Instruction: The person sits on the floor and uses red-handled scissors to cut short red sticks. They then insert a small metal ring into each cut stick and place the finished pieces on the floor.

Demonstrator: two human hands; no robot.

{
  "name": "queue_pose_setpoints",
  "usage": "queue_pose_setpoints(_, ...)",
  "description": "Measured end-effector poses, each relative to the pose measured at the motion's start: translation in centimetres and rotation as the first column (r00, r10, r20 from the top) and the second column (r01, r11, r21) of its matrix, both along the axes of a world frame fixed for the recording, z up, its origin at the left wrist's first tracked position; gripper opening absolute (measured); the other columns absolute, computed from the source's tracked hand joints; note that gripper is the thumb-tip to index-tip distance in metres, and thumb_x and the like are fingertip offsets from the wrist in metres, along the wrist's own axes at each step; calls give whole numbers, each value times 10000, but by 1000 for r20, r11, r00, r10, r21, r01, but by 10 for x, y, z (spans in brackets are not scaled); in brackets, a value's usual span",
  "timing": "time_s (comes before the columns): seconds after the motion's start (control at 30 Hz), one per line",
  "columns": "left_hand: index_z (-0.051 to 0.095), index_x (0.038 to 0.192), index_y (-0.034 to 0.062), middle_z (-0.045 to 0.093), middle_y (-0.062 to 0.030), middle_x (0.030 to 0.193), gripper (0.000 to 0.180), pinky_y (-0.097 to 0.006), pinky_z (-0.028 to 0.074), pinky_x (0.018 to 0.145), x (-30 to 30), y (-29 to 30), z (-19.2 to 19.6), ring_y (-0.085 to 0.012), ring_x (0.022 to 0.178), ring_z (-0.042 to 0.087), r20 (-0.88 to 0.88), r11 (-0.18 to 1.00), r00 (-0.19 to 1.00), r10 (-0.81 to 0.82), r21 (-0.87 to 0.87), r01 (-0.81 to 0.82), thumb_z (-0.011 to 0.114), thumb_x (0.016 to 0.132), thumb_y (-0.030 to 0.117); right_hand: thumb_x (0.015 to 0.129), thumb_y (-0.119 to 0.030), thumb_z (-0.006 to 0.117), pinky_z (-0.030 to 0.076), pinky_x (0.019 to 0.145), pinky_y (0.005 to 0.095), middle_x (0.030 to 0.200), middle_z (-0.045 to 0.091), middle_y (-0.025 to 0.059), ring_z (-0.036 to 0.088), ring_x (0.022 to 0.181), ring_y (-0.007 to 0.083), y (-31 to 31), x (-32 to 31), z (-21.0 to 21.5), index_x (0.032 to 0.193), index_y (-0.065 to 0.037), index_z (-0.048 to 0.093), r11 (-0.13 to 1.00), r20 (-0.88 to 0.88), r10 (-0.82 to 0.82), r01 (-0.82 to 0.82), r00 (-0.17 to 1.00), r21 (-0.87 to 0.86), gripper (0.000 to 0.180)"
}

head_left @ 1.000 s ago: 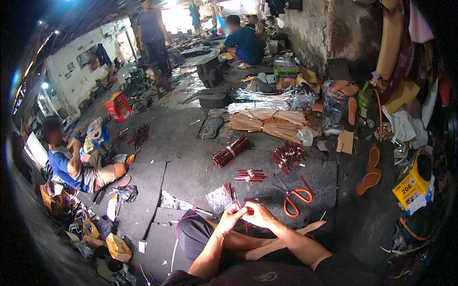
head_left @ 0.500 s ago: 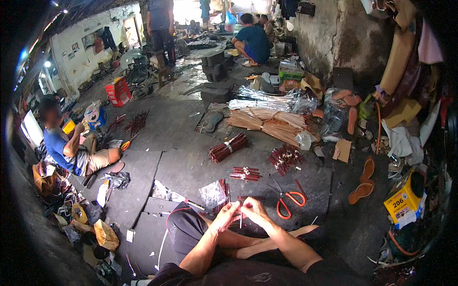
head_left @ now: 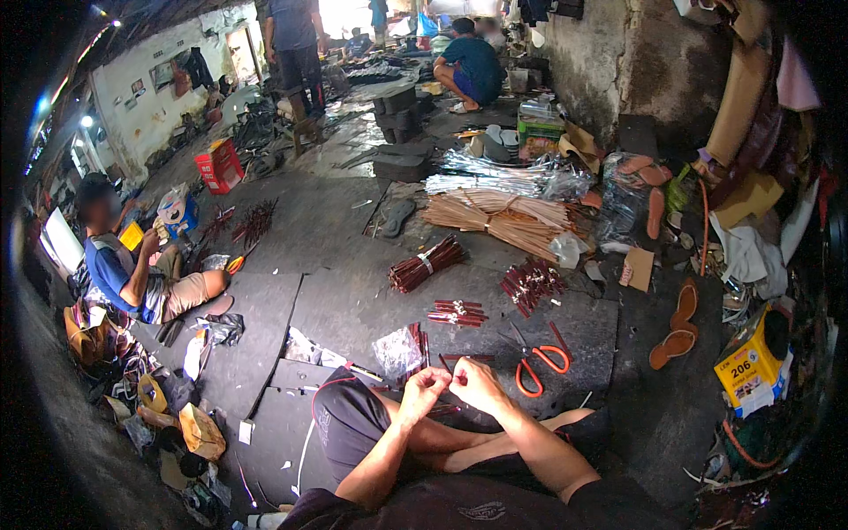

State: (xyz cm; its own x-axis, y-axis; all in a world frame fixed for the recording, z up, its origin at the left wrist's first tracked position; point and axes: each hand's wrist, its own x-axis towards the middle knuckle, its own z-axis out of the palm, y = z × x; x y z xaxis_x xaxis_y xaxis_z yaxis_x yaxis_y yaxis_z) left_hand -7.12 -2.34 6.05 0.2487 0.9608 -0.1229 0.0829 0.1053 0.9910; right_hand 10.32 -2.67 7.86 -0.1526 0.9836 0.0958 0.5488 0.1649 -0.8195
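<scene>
A thin dark strip (head_left: 443,361) shows just beyond the narrow gap between my left grip (head_left: 426,391) and my right grip (head_left: 478,387). The fingers of both curl inward, tips close together; whether they pinch anything I cannot tell. Past them, a dark red bundle (head_left: 428,263) with a white band lies on the black mat (head_left: 353,305); orange-handled scissors (head_left: 530,355) rest toward its right edge. Farther out are tan strips (head_left: 499,221). A seated co-worker (head_left: 119,278) is beyond the mat's left edge; a stained wall (head_left: 574,79) rises behind.
</scene>
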Motion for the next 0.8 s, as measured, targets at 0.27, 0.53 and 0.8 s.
queue_pose_setpoints(0.27, 671, 939, 27, 688, -29, 853, 192, -278, 496, 762, 1, 1, -9, -97, 824, 610, -52, 994, 993, 107, -19, -108, 694, 878, 207, 809, -136, 703, 512, 704, 433, 838, 643, 158, 659, 800, 346, 0, -8, -23, 880, -29, 540, 999, -80, -11, 14, 997, 29, 208)
queue_pose_setpoints(0.53, 666, 920, 26, 693, -106, 820, 222, -331, 506, 735, 12, -10, 6, -125, 782, 625, -303, 973, 930, 210, 162, -166, 684, 883, 244, 806, -159, 700, 501, 644, 396, 783, 639, 130, 658, 736, 288, -2, -12, -10, 864, -41, 572, 999, 94, -6, 2, 996, 41, 184)
queue_pose_setpoints(0.8, 658, 888, 18, 675, -23, 765, 162, -261, 491, 661, 21, -4, -10, -71, 710, 594, -234, 956, 940, 250, 211, -202, 665, 918, 178, 866, -121, 683, 521, 615, 288, 783, 664, 64, 636, 680, 139, 7, 9, -33, 876, -15, 599, 936, -457, -82, -90, 886, -342, 136)
